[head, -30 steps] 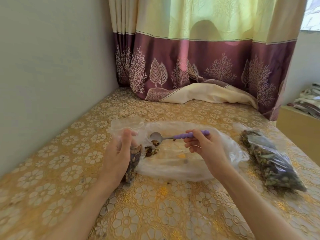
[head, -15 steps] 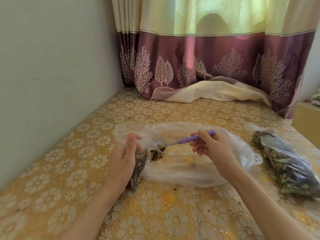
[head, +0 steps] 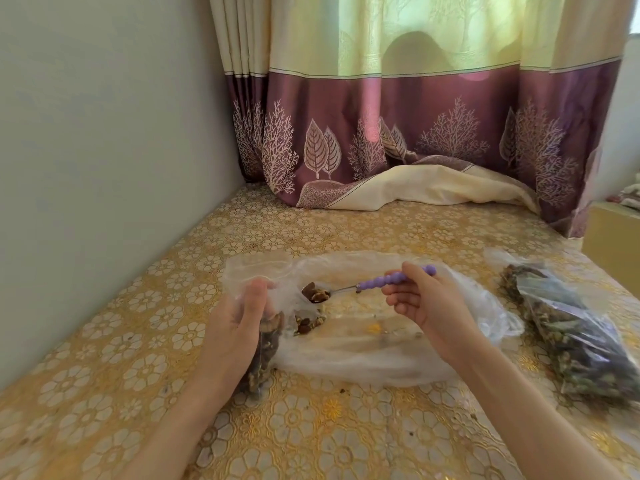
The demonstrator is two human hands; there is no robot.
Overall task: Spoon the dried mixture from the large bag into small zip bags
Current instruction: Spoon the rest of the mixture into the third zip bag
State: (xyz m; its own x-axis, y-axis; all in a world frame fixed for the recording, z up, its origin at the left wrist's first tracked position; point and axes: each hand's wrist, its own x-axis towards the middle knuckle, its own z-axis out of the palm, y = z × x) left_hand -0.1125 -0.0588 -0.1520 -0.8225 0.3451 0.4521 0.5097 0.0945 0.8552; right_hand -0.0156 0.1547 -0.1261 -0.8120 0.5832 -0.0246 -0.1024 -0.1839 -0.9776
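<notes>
Pinching the purple beaded-handle metal spoon (head: 367,287) in your right hand (head: 424,306), you held its loaded bowl just right of the small clear zip bag (head: 265,337) gripped upright in your left hand (head: 235,327), above the large, nearly empty plastic bag (head: 381,344).

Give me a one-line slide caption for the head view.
Right hand lifts a loaded spoon toward the small bag held by the left hand.
</notes>
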